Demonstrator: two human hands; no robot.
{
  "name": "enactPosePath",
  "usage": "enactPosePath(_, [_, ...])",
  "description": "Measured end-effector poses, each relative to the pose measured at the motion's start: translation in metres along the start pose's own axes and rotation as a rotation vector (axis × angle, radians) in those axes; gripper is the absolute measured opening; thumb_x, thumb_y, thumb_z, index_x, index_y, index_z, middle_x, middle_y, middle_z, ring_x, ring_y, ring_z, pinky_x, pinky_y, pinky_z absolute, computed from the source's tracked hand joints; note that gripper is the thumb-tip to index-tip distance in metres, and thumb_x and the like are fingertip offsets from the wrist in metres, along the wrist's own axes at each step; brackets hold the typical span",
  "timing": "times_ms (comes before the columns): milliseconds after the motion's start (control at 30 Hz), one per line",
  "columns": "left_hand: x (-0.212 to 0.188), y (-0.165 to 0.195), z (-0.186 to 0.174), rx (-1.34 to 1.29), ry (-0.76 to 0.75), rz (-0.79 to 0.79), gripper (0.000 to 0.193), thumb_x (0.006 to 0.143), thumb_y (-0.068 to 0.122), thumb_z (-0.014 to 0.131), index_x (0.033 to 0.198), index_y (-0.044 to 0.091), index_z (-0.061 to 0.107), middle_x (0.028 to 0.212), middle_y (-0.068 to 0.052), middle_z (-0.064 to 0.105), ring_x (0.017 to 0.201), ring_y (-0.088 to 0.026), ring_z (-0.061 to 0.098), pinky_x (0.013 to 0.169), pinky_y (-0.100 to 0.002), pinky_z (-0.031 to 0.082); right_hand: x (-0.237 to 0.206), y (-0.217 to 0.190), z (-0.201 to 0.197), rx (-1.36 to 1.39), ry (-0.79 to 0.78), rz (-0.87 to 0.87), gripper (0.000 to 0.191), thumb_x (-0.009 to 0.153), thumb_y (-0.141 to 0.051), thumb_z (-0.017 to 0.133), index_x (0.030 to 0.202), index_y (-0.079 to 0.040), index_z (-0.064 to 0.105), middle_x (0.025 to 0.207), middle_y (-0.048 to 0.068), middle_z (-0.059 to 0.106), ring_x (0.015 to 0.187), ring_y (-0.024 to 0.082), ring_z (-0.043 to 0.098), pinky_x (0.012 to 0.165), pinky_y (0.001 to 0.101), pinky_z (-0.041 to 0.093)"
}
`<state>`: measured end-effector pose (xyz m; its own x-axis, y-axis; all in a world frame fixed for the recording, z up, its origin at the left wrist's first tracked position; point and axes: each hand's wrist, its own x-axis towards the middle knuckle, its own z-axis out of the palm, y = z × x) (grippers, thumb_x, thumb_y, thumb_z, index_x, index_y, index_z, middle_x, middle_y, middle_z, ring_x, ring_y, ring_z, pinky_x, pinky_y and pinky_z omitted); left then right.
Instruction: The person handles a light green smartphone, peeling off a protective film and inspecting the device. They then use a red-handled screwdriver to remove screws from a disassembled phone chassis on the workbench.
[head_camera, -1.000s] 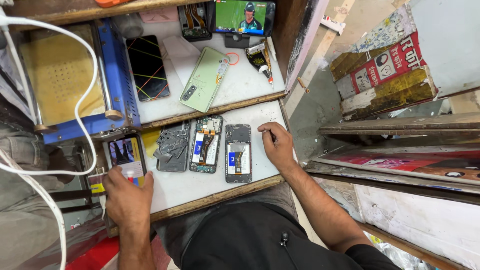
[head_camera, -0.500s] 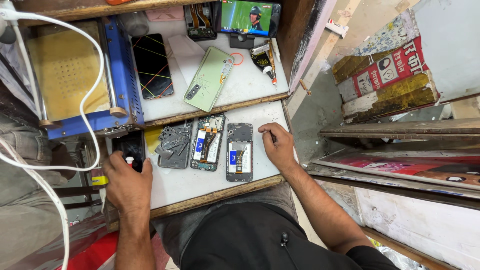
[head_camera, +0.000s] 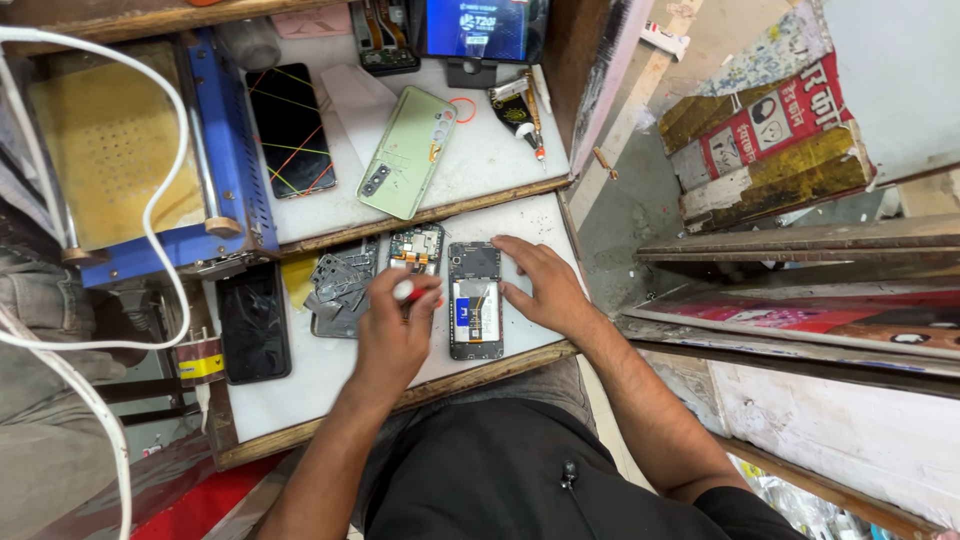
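Observation:
Two opened phones lie side by side on the white lower bench. My left hand (head_camera: 392, 335) is over the left opened phone (head_camera: 418, 247) and pinches a small red-and-white tool (head_camera: 404, 290). My right hand (head_camera: 537, 285) rests flat on the bench, fingers spread, its fingertips touching the right edge of the right opened phone (head_camera: 475, 302). A grey metal inner plate (head_camera: 340, 288) lies just left of my left hand. Further left on the bench a black phone (head_camera: 253, 322) lies screen up.
On the upper shelf lie a pale green phone back (head_camera: 405, 150), a cracked black screen (head_camera: 290, 130) and a glue tube (head_camera: 520, 105), with a lit display (head_camera: 475, 25) behind. A blue machine with a yellow pad (head_camera: 110, 150) stands left, and a white cable (head_camera: 150, 260) loops over it.
My left hand has let go of the black phone at the bench's left, moved right over the opened phones and now holds the red-and-white tool. My right hand shifted closer to the right opened phone.

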<state>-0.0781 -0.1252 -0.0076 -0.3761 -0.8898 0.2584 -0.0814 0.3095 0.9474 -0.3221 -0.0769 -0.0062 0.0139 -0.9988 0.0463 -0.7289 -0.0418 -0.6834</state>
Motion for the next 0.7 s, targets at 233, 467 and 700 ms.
enactPosePath(233, [0.05, 0.005, 0.06, 0.179, -0.13, 0.154, 0.037, 0.104, 0.015, 0.065, 0.139, 0.011, 0.052, 0.103, -0.015, 0.075, 0.087, -0.027, 0.077, 0.07, -0.037, 0.062, 0.001, 0.004, -0.011, 0.029, -0.075, -0.029, 0.079, 0.08, -0.017, 0.082, 0.15, -0.009, 0.047, 0.14, 0.01, 0.062, 0.096, 0.026, 0.062, 0.09, 0.0388, 0.054])
enactPosePath(467, [0.053, 0.004, 0.067, 0.259, -0.168, 0.111, 0.034, 0.105, 0.018, 0.062, 0.137, 0.01, 0.052, 0.099, -0.016, 0.074, 0.084, -0.03, 0.077, 0.064, -0.039, 0.062, 0.0, 0.007, -0.008, 0.034, -0.08, -0.001, 0.079, 0.079, -0.018, 0.084, 0.15, -0.01, 0.049, 0.141, 0.008, 0.063, 0.095, 0.025, 0.062, 0.091, 0.0384, 0.054])
enactPosePath(700, [0.054, 0.0, 0.064, 0.308, -0.249, 0.036, 0.036, 0.106, 0.018, 0.06, 0.138, 0.01, 0.047, 0.097, -0.015, 0.073, 0.081, -0.03, 0.077, 0.061, -0.037, 0.062, 0.003, 0.004, -0.008, 0.013, -0.118, 0.031, 0.08, 0.079, -0.021, 0.085, 0.149, -0.01, 0.048, 0.145, 0.007, 0.06, 0.093, 0.023, 0.062, 0.089, 0.0367, 0.054])
